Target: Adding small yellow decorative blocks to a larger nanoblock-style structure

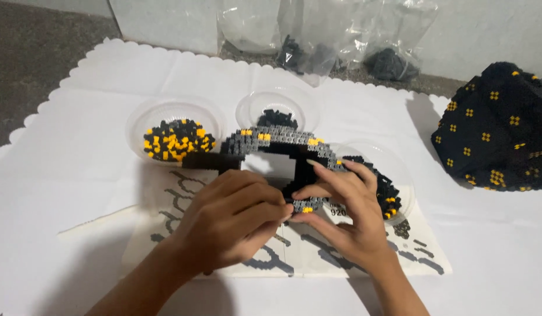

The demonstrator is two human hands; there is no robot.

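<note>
A white mat (78,158) is spread under a printed sheet (294,251) and three bowls (165,114). Above the sheet, a grey-black brick arch (282,140) is pinched by the left hand (230,219) and right hand (347,210), fingers closed on its lower end.

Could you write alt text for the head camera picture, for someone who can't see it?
Two bare hands, left hand and right hand, pinch a curved grey, black and yellow brick arch over a printed instruction sheet. Behind stand clear bowls of small bricks; a large black brick model sits right.
</note>
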